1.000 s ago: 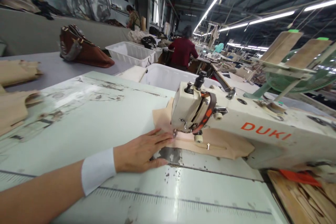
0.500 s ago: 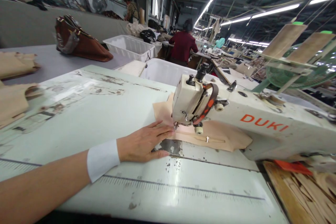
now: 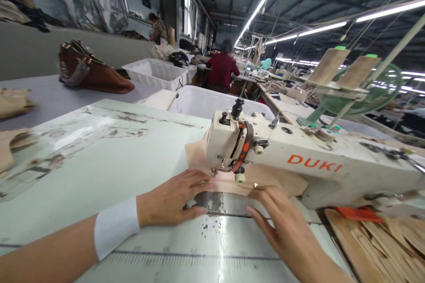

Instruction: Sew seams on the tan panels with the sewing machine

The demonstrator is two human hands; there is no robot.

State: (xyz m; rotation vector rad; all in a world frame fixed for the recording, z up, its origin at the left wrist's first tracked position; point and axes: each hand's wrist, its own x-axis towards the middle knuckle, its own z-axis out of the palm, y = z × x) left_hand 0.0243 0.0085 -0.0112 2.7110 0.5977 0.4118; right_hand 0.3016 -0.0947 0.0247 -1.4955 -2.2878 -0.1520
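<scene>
- Now a right hand (image 3: 282, 221), somewhat blurred, has come in at the near edge of the thin, beige, leather-like piece (image 3: 282, 179), where half a second ago only the left hand (image 3: 172, 199) was on it
- That seems to put a hand on either side of the needle area, likely allowing steadier guidance than one hand alone
- The beige piece lies under the head of the cream-white sewing machine with red lettering (image 3: 265, 150), on the pale green, worn bench (image 3: 139, 154)
- Its long axis runs left to right, roughly along the machine's arm; one end fans out left of the head, the other tapers right, pointing towards the arm's base
- A small, shiny metal pull (image 3: 255, 185) sits near its front edge, just beside the right fingers
- Left fingers lie flat and extended, pressing rather than gripping, thumb spread away
- Right fingers are bent, thumb well parted from them, nothing pinched between; whether they press the piece, I cannot tell
</scene>
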